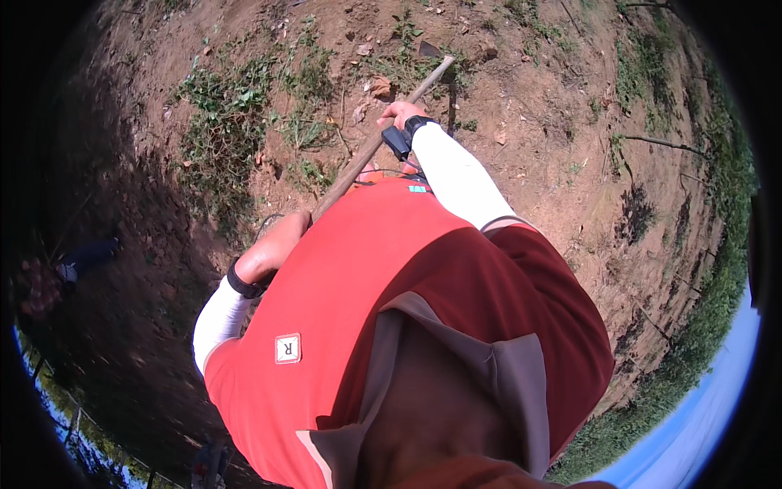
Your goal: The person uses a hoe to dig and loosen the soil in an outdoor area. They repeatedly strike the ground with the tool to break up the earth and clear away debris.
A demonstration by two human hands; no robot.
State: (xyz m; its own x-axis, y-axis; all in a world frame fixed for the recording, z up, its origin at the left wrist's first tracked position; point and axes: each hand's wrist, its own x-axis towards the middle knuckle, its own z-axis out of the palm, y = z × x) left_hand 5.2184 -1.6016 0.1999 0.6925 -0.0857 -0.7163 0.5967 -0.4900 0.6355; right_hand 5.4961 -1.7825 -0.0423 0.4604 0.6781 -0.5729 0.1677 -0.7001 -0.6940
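A long wooden pole [354, 168] slants across the front of my body, its upper end over the soil. My right hand [400, 113] grips it below that end; a black device on a strap sits at the wrist. Lower down at the left, beside my red shirt, my left hand [284, 238] is curled around the pole, its fingers mostly hidden. The shirt hides the pole's lower end. A dark flat piece [429, 50] lies near the upper end; I cannot tell whether it belongs to the pole.
Reddish soil [525, 128] slopes around me, with a patch of green weeds [226, 116] ahead on the left. Thin branches [660, 143] lie to the right. A person in a checked top [43, 287] is in shade at the far left; another person [208, 467] shows dimly at the bottom.
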